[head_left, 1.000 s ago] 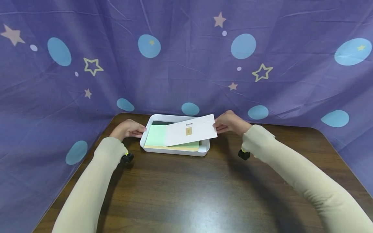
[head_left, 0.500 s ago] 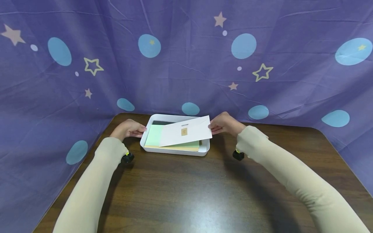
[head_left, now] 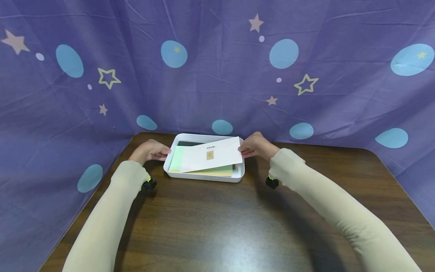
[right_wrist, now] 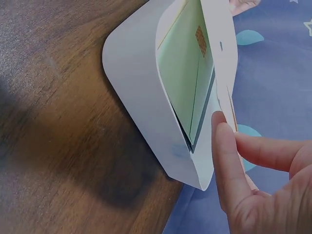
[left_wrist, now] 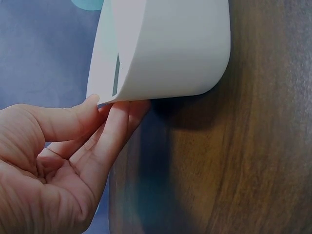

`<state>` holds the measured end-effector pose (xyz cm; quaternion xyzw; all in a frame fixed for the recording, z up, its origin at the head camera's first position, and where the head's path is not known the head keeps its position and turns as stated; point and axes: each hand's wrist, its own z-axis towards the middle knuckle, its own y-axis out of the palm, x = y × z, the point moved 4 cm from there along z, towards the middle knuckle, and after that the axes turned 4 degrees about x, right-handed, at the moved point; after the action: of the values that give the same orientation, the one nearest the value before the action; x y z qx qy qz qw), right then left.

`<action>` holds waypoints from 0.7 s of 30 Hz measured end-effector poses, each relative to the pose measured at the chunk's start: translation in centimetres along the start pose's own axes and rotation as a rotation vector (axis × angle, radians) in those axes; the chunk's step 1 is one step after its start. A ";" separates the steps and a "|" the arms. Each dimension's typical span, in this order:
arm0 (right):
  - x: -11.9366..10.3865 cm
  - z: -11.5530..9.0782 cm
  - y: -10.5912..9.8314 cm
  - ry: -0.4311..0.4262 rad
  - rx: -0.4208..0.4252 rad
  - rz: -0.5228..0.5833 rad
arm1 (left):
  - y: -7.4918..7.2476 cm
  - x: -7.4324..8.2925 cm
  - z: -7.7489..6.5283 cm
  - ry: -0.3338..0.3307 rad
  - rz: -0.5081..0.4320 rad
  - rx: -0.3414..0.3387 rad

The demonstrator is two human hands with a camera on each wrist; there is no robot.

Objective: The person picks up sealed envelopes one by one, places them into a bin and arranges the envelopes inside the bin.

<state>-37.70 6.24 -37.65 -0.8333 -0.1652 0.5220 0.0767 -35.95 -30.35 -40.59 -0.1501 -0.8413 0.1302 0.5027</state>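
A white plastic tray [head_left: 204, 178] stands near the far side of the table. In it lie a light green envelope [head_left: 176, 158], a yellowish one [head_left: 217, 174] below and something dark [head_left: 188, 143] at the back. My left hand [head_left: 149, 152] pinches the tray's left rim, thumb on top and fingers outside, as the left wrist view shows. With thumb and fingers my right hand [head_left: 256, 145] pinches the right end of a white envelope [head_left: 221, 151] bearing a small tan label. That envelope slants over the tray, its right end raised and its left end over the green one.
The brown wooden table [head_left: 210, 223] extends toward me. A purple curtain [head_left: 217, 75] with stars and blue ovals hangs right behind the table's far edge. Small black devices [head_left: 272, 182] sit under both wrists.
My right hand has moved left with the white envelope, bringing it further over the tray and slightly lower. My left hand and the tray have stayed in place.
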 end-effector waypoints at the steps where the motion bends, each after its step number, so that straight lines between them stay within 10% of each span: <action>1: -0.1 0.0 0.1 -0.001 0.005 0.000 | 0.0 -0.1 0.1 0.005 -0.002 -0.003; 21: -0.1 0.2 2.1 0.014 0.032 0.016 | 0.0 -0.1 0.4 -0.021 0.032 0.029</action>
<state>-37.51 4.26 -38.23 -0.8368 -0.1499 0.5194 0.0869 -36.26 -30.45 -40.88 -0.1548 -0.8420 0.1520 0.4939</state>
